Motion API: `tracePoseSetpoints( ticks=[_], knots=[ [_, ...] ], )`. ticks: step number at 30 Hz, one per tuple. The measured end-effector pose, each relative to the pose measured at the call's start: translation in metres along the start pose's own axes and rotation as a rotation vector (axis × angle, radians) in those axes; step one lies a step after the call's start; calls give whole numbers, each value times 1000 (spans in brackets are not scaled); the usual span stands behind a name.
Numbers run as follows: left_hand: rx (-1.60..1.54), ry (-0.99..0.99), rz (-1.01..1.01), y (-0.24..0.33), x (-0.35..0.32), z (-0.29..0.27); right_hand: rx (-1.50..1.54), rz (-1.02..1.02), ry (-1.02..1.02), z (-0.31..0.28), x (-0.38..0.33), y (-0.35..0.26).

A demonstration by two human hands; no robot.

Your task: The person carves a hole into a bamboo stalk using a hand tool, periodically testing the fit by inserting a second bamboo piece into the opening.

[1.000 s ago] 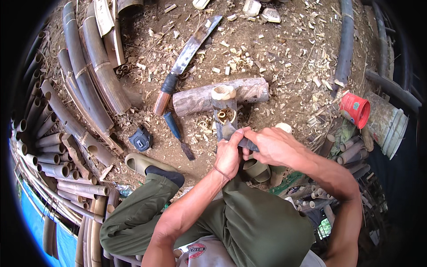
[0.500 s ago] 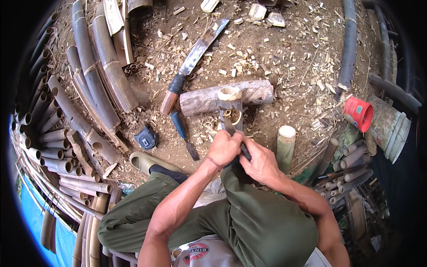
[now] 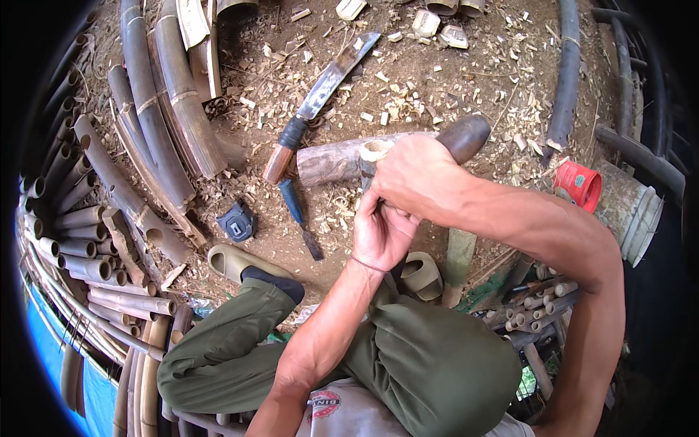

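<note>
In front of me a bamboo tube [image 3: 375, 150] with a pale cut rim leans on a short log [image 3: 328, 162]. My right hand [image 3: 416, 171] is closed round a knife whose dark rounded handle [image 3: 466, 138] sticks out to the upper right; its blade is hidden. Just below, my left hand [image 3: 384, 231] is turned palm up, thumb and fingers curled in by the lower part of the tube. What it grips is covered by my right hand. A machete [image 3: 326, 91] and a small blue-handled blade [image 3: 293, 205] lie left of the log.
A dark blue tape measure [image 3: 237, 222] lies at the left. Bamboo poles [image 3: 186, 95] and stacked tubes [image 3: 87, 247] line the left side. Another bamboo piece [image 3: 459, 255] stands right of my hands, with a red container [image 3: 579, 183] beyond it. Wood chips litter the ground.
My right hand has moved up over the tube and log, elbow swung outward, and the knife's handle now points to the upper right. My left hand has turned palm up.
</note>
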State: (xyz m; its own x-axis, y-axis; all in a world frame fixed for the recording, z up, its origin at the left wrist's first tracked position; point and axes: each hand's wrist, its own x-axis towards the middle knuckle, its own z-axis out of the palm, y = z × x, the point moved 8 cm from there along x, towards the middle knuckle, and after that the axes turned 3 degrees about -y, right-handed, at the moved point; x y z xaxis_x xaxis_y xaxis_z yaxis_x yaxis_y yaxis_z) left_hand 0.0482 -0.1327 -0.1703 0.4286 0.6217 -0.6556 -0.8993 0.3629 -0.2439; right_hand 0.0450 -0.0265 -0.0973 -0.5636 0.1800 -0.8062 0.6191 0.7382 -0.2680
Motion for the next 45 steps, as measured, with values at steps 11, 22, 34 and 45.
tracePoseSetpoints(
  ticks=[11, 22, 34, 45],
  knots=[
    [1300, 227, -111, 16, -2, -9, 712, 354, 413, 84, -62, -4],
    [143, 265, 73, 6, -18, 20, 38, -24, 94, 5, -6, -13],
    [1816, -294, -236, -12, -80, -18, 989, 326, 581, 119, -57, -2],
    [2142, 282, 92, 111, -110, -34, 2236, 231, 305, 120, 37, -81]
  ],
)
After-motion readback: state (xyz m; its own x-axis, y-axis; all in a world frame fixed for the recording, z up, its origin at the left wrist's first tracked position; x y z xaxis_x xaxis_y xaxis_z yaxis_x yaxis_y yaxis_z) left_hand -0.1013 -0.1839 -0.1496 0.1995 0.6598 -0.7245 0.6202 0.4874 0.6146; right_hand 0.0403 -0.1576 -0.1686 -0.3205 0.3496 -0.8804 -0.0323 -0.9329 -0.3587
